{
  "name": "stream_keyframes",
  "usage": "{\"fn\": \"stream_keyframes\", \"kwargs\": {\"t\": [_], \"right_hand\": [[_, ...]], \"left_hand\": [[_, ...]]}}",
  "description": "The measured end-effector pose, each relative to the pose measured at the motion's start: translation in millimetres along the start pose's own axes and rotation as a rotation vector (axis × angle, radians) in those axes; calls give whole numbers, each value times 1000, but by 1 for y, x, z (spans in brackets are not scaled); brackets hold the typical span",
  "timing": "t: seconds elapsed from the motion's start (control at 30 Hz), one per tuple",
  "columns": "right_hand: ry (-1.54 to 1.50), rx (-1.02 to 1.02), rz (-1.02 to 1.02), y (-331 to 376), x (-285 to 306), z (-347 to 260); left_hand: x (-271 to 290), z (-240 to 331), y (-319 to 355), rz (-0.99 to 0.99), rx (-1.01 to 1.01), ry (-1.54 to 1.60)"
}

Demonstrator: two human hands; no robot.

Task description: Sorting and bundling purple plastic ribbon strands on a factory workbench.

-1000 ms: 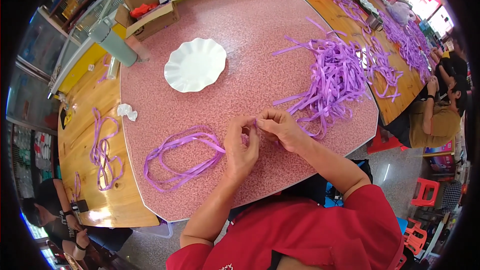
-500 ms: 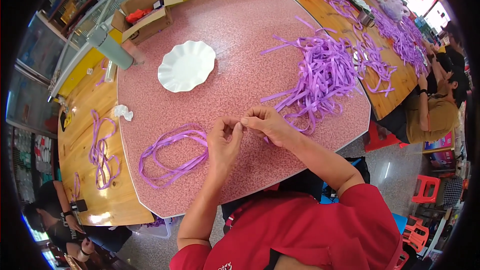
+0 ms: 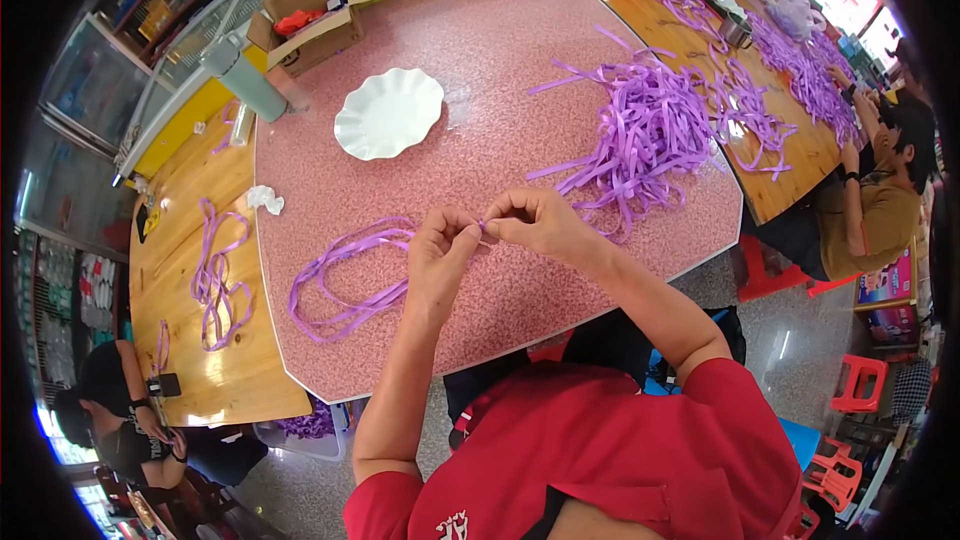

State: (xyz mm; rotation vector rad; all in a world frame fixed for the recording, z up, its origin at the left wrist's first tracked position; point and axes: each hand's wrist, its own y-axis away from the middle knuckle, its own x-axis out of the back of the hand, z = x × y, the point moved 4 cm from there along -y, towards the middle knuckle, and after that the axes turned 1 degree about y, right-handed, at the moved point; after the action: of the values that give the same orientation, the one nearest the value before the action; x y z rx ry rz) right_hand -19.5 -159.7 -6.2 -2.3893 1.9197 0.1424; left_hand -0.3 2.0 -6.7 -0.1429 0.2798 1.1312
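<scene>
My left hand (image 3: pixel 443 252) and my right hand (image 3: pixel 537 227) meet over the near part of the pink speckled table (image 3: pixel 520 310). Thumb and forefinger of each are pinched together, and a small bit of purple ribbon (image 3: pixel 482 227) shows between the fingertips. Most of that piece is hidden by my fingers. Left of my left hand lies a loosely looped bundle of purple ribbons (image 3: pixel 380 302), partly passing behind that hand. A large tangled pile of purple ribbons (image 3: pixel 655 125) spreads beyond my right hand.
A white scalloped plate (image 3: pixel 390 115), a pale green bottle (image 3: pixel 250 85), an open cardboard box (image 3: pixel 330 43) and a crumpled tissue (image 3: pixel 265 200) stand farther off. More ribbons (image 3: pixel 805 60) lie on the right wooden table. Co-workers sit at far left and far right.
The whole view has shifted slightly. My hands stay together, their fingertips a little farther apart, and the purple bit between them shows more clearly.
</scene>
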Motion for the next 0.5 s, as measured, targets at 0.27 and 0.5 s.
{"fn": "stream_keyframes", "kwargs": {"t": [0.27,0.5], "right_hand": [[125,-75,105,14,-3,-24],[558,177,72,18,1,-41]], "left_hand": [[-2,-1,6,-5,19,73],[-3,-4,9,-59,45,23]]}}
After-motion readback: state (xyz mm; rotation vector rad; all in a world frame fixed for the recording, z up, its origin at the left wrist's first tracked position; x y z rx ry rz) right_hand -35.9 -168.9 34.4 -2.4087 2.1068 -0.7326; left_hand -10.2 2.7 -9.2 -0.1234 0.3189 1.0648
